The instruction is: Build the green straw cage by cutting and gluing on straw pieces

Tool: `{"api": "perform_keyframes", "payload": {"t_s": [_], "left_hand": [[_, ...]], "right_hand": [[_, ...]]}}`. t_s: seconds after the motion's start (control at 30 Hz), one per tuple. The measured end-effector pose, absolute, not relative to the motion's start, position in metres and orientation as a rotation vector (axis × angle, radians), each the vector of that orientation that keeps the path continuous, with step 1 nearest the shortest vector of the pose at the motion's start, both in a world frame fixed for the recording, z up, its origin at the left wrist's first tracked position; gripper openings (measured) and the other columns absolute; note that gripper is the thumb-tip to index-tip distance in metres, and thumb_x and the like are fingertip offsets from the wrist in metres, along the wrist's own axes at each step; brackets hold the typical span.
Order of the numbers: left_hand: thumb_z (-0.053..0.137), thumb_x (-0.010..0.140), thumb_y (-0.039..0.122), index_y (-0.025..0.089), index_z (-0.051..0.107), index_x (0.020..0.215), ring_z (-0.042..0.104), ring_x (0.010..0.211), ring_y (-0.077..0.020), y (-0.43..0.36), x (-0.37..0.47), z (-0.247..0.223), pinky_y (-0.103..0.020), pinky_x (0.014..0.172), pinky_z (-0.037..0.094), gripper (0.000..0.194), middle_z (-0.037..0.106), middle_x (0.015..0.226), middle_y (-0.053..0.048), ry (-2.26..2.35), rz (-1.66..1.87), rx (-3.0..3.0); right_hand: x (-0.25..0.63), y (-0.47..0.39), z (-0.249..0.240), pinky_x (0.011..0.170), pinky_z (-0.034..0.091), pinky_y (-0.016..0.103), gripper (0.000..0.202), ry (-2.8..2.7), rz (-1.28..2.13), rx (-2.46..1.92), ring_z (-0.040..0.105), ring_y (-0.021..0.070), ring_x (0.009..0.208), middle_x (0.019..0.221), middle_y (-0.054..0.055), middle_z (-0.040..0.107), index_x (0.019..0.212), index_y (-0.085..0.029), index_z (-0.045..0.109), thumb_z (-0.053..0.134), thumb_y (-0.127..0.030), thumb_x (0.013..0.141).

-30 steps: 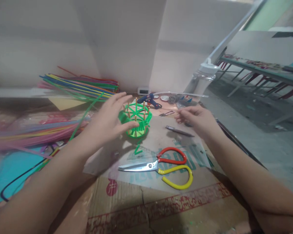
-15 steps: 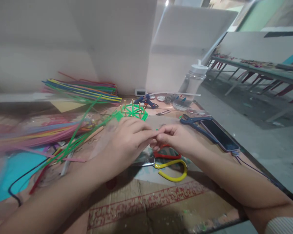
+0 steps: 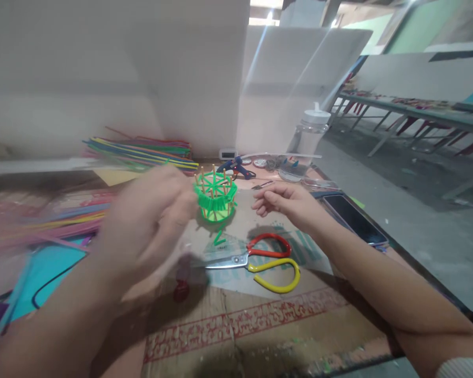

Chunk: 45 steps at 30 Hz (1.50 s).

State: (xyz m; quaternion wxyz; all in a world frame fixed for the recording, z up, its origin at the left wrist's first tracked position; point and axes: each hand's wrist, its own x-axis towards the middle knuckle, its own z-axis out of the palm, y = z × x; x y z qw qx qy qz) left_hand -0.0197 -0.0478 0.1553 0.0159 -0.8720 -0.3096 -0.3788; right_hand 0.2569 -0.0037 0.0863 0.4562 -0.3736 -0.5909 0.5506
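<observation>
Near the middle of the table, slightly towards the far side, stands a round green frame (image 3: 215, 198), with thin wooden sticks rising from its rim, spokes across its top, a fuzzy green band woven around part of its side and a paler green base. The left hand (image 3: 157, 220) hangs just to its left, blurred; its fingers look bent inwards, but I cannot tell whether they pinch anything or touch the frame. To the right of the frame and apart from it is the right hand (image 3: 278, 199), its fingers together and loosely curled, the thumb close to the forefinger; whether something small sits between them I cannot tell.

On the near side of the frame lie short green pieces (image 3: 219, 240). Nearer still, a pair of scissors (image 3: 237, 260) rests on a pale sheet (image 3: 234, 282), blades pointing left, one handle loop red and the other yellow. Under the sheet is brown cardboard (image 3: 205, 349) with a red patterned band.

Beyond the frame sits a dark blue glue gun (image 3: 238, 167), with a small white display device (image 3: 228, 154) behind it. A clear bottle (image 3: 305, 142) with a white lid stands at the far right, and a phone (image 3: 355, 219) lies nearer, by the right edge. At the far left rests a bundle of coloured strips (image 3: 142, 151); nearer on that side is a bright blue sheet (image 3: 55, 265).
</observation>
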Motion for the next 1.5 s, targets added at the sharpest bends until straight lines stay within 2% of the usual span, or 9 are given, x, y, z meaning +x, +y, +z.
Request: {"api": "perform_keyframes", "payload": {"t_s": [0.1, 0.27, 0.37, 0.53, 0.63, 0.73, 0.9, 1.1, 1.5], "left_hand": [[0.043, 0.100, 0.027, 0.022, 0.053, 0.069, 0.051, 0.068, -0.0158, -0.040, -0.037, 0.167, -0.033, 0.063, 0.036, 0.033, 0.055, 0.071, 0.001, -1.235, -1.201, -2.545], [0.062, 0.092, 0.035, 0.023, 0.070, 0.084, 0.062, 0.086, -0.0195, -0.005, -0.049, 0.159, -0.033, 0.078, 0.044, 0.017, 0.070, 0.089, -0.001, -1.417, -0.996, -2.525], [0.061, 0.091, 0.043, 0.021, 0.068, 0.076, 0.061, 0.079, -0.0196, 0.009, -0.049, 0.153, -0.034, 0.073, 0.042, 0.027, 0.068, 0.081, -0.001, -1.494, -0.947, -2.524], [0.038, 0.098, 0.042, 0.020, 0.060, 0.066, 0.057, 0.073, -0.0218, 0.018, -0.048, 0.148, -0.035, 0.066, 0.040, 0.045, 0.060, 0.071, -0.005, -1.526, -0.746, -2.448], [0.038, 0.097, 0.036, 0.016, 0.068, 0.093, 0.060, 0.094, -0.0287, 0.024, -0.048, 0.143, -0.041, 0.081, 0.047, 0.037, 0.066, 0.092, -0.012, -1.420, -0.715, -2.427], [0.047, 0.096, 0.036, 0.013, 0.064, 0.122, 0.057, 0.116, -0.0301, 0.027, -0.047, 0.136, -0.044, 0.100, 0.045, 0.039, 0.064, 0.119, -0.016, -1.326, -0.837, -2.474], [0.052, 0.098, 0.038, 0.018, 0.072, 0.087, 0.061, 0.101, -0.0260, 0.019, -0.037, 0.132, -0.043, 0.093, 0.047, 0.031, 0.068, 0.098, -0.010, -1.243, -0.960, -2.524], [0.058, 0.096, 0.040, 0.023, 0.076, 0.100, 0.058, 0.103, -0.0271, 0.007, -0.018, 0.126, -0.047, 0.094, 0.044, 0.025, 0.068, 0.106, -0.008, -1.010, -0.981, -2.692], [0.056, 0.096, 0.034, 0.021, 0.069, 0.084, 0.056, 0.105, -0.0272, 0.011, -0.007, 0.113, -0.048, 0.094, 0.043, 0.023, 0.066, 0.102, -0.008, -0.880, -0.892, -2.711]], "right_hand": [[0.259, -0.002, 0.086, 0.064, 0.058, 0.030, 0.028, -1.510, 1.324, -0.922, 0.070, 0.0145, 0.064, 0.076, 0.004, 0.076, 0.095, -0.019, 0.072, 0.076, -0.043, 0.080], [0.250, -0.007, 0.086, 0.064, 0.058, 0.031, 0.031, -1.512, 1.290, -0.984, 0.070, 0.0148, 0.061, 0.071, -0.001, 0.076, 0.111, -0.023, 0.054, 0.070, -0.030, 0.086], [0.244, -0.008, 0.081, 0.070, 0.060, 0.033, 0.026, -1.450, 1.298, -1.027, 0.073, 0.0159, 0.069, 0.083, 0.004, 0.079, 0.098, -0.021, 0.056, 0.074, -0.031, 0.082], [0.238, -0.008, 0.069, 0.069, 0.060, 0.030, 0.024, -1.455, 1.361, -1.071, 0.073, 0.0139, 0.067, 0.084, 0.006, 0.079, 0.080, -0.017, 0.067, 0.075, -0.039, 0.082], [0.234, -0.009, 0.066, 0.069, 0.060, 0.029, 0.026, -1.468, 1.394, -1.062, 0.072, 0.0126, 0.067, 0.085, 0.006, 0.079, 0.086, -0.016, 0.073, 0.072, -0.042, 0.085], [0.232, -0.011, 0.066, 0.070, 0.060, 0.029, 0.027, -1.460, 1.436, -1.034, 0.072, 0.0129, 0.069, 0.086, 0.006, 0.079, 0.092, -0.017, 0.074, 0.071, -0.043, 0.086], [0.229, -0.015, 0.067, 0.067, 0.059, 0.028, 0.021, -1.448, 1.450, -1.085, 0.071, 0.0122, 0.066, 0.083, 0.005, 0.079, 0.087, -0.018, 0.074, 0.072, -0.039, 0.085], [0.215, -0.011, 0.075, 0.062, 0.056, 0.027, 0.015, -1.630, 1.375, -1.125, 0.067, 0.0118, 0.061, 0.074, 0.004, 0.077, 0.076, -0.019, 0.074, 0.071, -0.032, 0.084], [0.205, -0.013, 0.083, 0.064, 0.056, 0.026, 0.014, -1.727, 1.341, -1.029, 0.066, 0.0115, 0.064, 0.073, 0.001, 0.074, 0.079, -0.018, 0.072, 0.068, -0.030, 0.085]]}}
